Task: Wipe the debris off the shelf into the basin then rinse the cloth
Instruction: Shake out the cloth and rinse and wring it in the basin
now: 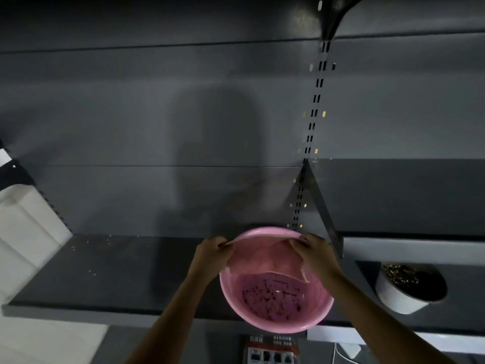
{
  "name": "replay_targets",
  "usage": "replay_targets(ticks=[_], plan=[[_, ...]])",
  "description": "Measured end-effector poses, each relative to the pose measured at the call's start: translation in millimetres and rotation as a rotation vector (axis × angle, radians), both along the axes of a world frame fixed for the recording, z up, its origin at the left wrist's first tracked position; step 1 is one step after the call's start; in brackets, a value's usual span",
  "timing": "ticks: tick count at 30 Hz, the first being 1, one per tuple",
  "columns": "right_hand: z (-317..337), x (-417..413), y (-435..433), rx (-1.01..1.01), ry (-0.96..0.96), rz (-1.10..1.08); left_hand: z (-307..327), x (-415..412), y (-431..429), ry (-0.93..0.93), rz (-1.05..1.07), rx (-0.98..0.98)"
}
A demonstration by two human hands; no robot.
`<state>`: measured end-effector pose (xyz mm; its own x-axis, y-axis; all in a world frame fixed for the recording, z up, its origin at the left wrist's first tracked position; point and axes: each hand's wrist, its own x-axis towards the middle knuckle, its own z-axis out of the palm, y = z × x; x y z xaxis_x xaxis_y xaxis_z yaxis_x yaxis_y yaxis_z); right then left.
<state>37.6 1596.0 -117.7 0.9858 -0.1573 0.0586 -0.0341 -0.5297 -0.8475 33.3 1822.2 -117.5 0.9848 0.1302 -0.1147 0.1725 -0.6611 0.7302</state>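
The left grip (pixel 213 248) and right grip (pixel 311 248) each pinched a top corner of the pink cloth (pixel 262 258). Beneath them sat the pink basin (pixel 278 327), dark debris (pixel 267 298) inside.

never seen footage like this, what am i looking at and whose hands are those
No machine here: a person wears one camera on the head, looking forward and down, so these are their own arms. The left hand and right hand each pinch an upper corner of a pink cloth, held over a pink basin. The basin rests on a dark shelf and holds dark debris in what looks like water. Pale crumbs lie at the shelf's back left. A white bowl of dark bits sits to the right.
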Motion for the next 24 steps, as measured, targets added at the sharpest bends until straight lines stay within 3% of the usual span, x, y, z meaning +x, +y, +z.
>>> replay_targets(ticks=[6, 17, 22, 24], plan=[[11, 3, 37, 0.051, -0.041, 0.073, 17, -3, -35, -0.110, 0.035, -0.172], [31, -12, 47, -0.141, -0.381, 0.323, 42, -13, -57, -0.310, 0.012, -0.089], [18, -14, 51, -0.240, -0.403, 0.462, 40, -10, -59, -0.250, 0.025, -0.117], [17, -18, 52, -0.240, -0.453, 0.385, 38, -10, -61, -0.174, -0.044, -0.166]])
